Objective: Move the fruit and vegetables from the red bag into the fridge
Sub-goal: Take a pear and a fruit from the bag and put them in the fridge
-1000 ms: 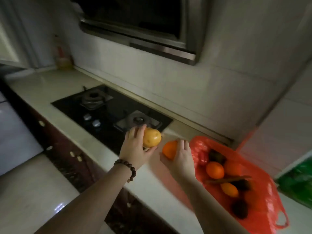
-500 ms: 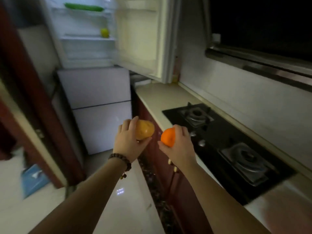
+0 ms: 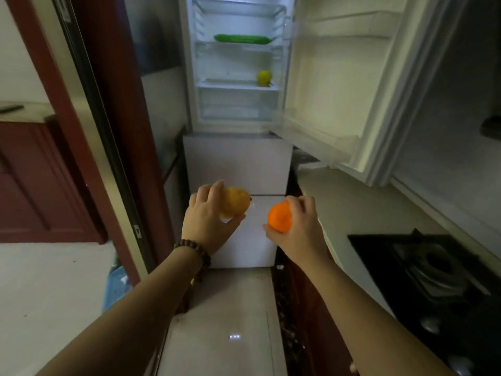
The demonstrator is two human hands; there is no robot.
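Observation:
My left hand grips a yellow pear-like fruit, and my right hand grips an orange. Both are held out in front of me, below the open upper compartment of the white fridge. Inside, a green cucumber lies on a high shelf and a yellow-green fruit sits on the shelf below. The red bag is out of view.
The fridge door hangs open to the right, over the pale countertop. A black gas hob sits on the counter at right. A dark red door frame stands at left, a blue object by its foot.
My view has swung left from the red bag and hob to face the open fridge. Both hands have kept hold of their fruit and now point toward the fridge.

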